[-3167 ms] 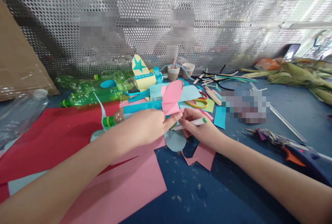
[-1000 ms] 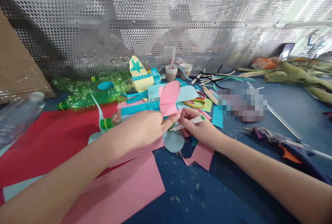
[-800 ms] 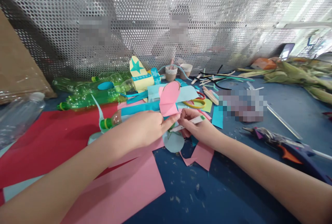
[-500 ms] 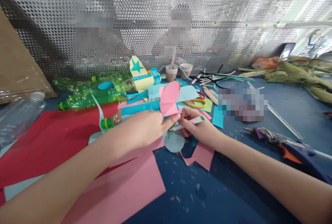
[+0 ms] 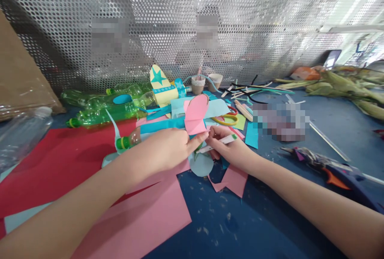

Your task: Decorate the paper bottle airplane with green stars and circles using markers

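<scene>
My right hand (image 5: pixel 229 145) holds a white marker (image 5: pixel 220 143) with a green end slanting up to the right. Its thumb and index finger meet near a corner of the folded pink paper piece (image 5: pixel 196 113). My left hand (image 5: pixel 178 145) is closed at the lower edge of that pink piece, its index finger reaching toward my right fingertips. Under the left hand lies a plastic bottle wrapped in blue paper (image 5: pixel 163 125), with a green cap (image 5: pixel 123 143) and light blue paper wings (image 5: pixel 217 109). A rounded light blue paper piece (image 5: pixel 201 166) with green marks sticks out below the hands.
Red paper (image 5: pixel 60 159) and pink paper (image 5: pixel 150 219) cover the left. Green bottles (image 5: pixel 99 113) and a star-decorated bottle craft (image 5: pixel 165 93) lie behind. Scissors (image 5: pixel 226 120), two small cups (image 5: pixel 198 85) and sticks stand beyond. A glue gun (image 5: pixel 330 171) rests at right, near corn husks (image 5: pixel 333 85).
The marker tilts slightly differently in my right hand, its lower tip shifted a little. My left hand and the pink paper stay nearly still.
</scene>
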### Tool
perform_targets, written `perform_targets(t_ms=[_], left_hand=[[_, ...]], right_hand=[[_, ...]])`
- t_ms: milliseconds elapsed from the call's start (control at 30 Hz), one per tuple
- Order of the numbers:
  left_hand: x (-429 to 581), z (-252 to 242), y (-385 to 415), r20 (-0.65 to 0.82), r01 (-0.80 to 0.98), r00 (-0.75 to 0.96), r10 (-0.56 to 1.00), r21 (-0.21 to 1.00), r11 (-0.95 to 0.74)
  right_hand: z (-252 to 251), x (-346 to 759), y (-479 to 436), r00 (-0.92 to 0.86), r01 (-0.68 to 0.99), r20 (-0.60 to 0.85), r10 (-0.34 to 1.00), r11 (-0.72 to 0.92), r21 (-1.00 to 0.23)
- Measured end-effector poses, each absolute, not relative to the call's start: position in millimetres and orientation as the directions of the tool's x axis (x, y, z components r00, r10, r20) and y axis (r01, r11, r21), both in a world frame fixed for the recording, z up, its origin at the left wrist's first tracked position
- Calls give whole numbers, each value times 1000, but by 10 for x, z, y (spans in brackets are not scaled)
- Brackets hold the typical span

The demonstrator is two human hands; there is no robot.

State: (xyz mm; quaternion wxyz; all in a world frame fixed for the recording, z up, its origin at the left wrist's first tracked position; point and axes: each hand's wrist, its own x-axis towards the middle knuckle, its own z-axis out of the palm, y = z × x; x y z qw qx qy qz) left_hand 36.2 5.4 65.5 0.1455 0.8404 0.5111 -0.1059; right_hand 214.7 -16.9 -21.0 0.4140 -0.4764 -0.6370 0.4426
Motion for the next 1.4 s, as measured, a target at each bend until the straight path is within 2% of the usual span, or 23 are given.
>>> perform_targets(t_ms=[133,300,567,1233,1400], left_hand=[[369,656,59,-322,889,457,829,127,-441],[375,659,58,-315,885,465,827,127,-449],[363,666,64,-329,892,451,830,120,-437],[376,668,54,-309,884,466,829,121,-451],[378,673,46,-317,887,459,830,114,-448]], right_hand=[[-201,2148,-173,-244,232,101,964,160,-959],[-222,2151,-168,-184,240,89,979,132,-962],[-204,2142,-182,-195,228,95,976,139,-964],[-188,2134,-211,-292,215,44,956,110,-970],[-203,2140,-205,-253,213,70,965,126,-969]])
